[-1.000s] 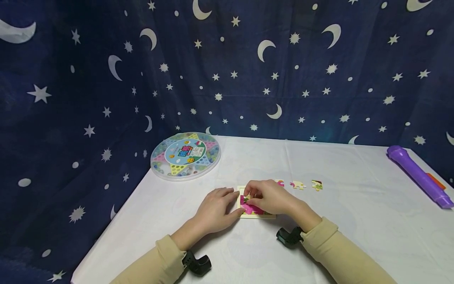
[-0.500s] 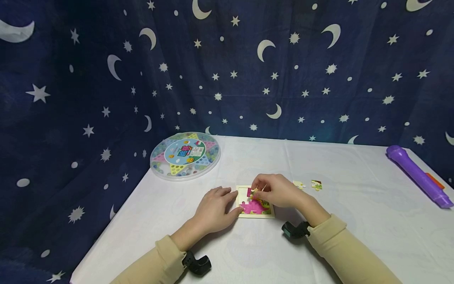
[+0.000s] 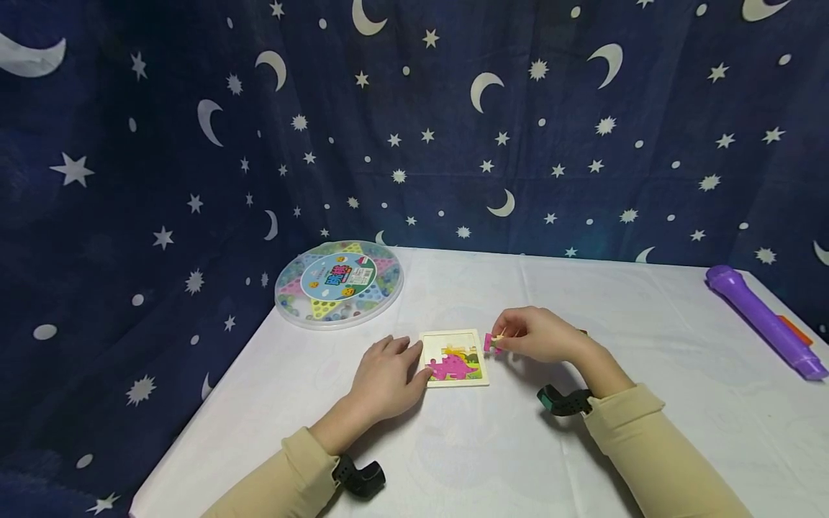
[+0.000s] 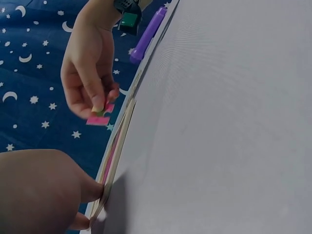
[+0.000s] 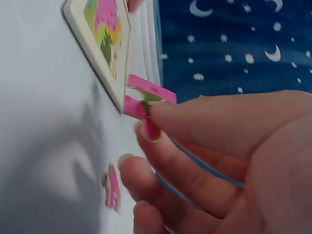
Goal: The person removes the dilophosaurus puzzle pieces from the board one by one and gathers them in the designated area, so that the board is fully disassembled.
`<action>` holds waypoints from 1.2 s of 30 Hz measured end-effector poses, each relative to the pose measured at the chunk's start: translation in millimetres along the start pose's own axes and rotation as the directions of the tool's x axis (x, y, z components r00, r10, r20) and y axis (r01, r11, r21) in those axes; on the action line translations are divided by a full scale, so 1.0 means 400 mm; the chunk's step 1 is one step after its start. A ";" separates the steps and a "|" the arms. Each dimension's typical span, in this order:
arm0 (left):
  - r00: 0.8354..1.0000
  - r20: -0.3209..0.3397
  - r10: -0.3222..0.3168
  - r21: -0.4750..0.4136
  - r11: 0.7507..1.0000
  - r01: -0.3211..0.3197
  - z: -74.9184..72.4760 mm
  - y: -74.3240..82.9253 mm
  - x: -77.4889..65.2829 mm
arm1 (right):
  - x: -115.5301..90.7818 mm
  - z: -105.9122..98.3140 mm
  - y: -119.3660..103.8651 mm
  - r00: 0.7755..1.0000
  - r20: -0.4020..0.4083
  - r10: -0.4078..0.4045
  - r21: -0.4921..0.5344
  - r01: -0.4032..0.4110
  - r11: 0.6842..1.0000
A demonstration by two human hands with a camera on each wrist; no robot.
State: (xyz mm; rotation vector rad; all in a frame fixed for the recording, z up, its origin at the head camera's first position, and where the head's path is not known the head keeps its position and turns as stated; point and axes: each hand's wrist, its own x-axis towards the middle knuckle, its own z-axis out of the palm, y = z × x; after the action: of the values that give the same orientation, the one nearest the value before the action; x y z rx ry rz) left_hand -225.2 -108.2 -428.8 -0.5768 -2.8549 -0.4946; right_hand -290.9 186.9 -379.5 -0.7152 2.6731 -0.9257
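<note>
My left hand (image 3: pixel 387 380) lies at the left side of a small cream-rimmed jigsaw puzzle tray (image 3: pixel 481 360), fingers outstretched, thumb at its near left corner. A pink dinosaur picture (image 3: pixel 451 368) fills its lower part; bare backing shows along the top and left. Just right of the tray, my right hand (image 3: pixel 540 335) pinches a pink and green jigsaw piece (image 5: pixel 163 92) between thumb and fingertips. The left wrist view shows this piece (image 4: pixel 99 120) held above the tray's edge. Below the right fingers, another pink jigsaw piece (image 5: pixel 113 189) lies on the white cloth.
A round, clear-lidded Chinese checkers set (image 3: pixel 340 285) sits at the back left of the white table. At the far right lies a purple tube-shaped object (image 3: pixel 764 320) beside an orange item (image 3: pixel 796 330). A dark blue moon-and-star curtain (image 3: pixel 440 165) hangs behind.
My right hand has moved right with the jigsaw piece, from over the tray to beside it. The tray has shifted slightly left and away, my left hand still at its edge.
</note>
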 end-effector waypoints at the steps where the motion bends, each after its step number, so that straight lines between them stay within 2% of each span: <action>1: 1.000 -0.002 -0.004 0.002 1.000 0.004 0.000 0.000 0.000 | -0.002 -0.005 0.004 1.000 0.013 0.005 0.000 -0.005 1.000; 8: 1.000 -0.020 -0.006 0.004 1.000 0.007 -0.001 -0.004 0.001 | -0.017 -0.032 0.028 0.989 0.118 0.087 -0.014 -0.086 0.996; 13: 1.000 -0.024 -0.008 -0.001 1.000 0.008 0.001 -0.006 0.001 | -0.021 -0.036 0.034 0.983 0.131 0.129 -0.016 -0.128 0.992; 21: 1.000 -0.019 -0.001 -0.014 1.000 0.000 0.004 -0.006 -0.002 | -0.022 -0.030 0.037 0.978 0.160 0.137 0.005 -0.139 0.990; 29: 1.000 0.015 0.009 -0.018 1.000 -0.009 0.007 -0.006 -0.001 | -0.023 -0.031 0.036 0.981 0.141 0.136 -0.082 -0.125 0.989; 36: 0.999 0.042 0.031 0.001 1.000 -0.031 0.008 -0.004 -0.002 | -0.016 -0.028 0.029 0.990 0.098 0.106 -0.083 -0.098 0.992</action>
State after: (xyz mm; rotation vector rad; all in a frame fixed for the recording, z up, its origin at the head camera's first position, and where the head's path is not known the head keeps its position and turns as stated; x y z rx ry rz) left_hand -225.7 -108.8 -432.6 -0.6373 -2.8810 -0.4806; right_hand -293.7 203.8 -377.8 -0.6180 2.6397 -0.7423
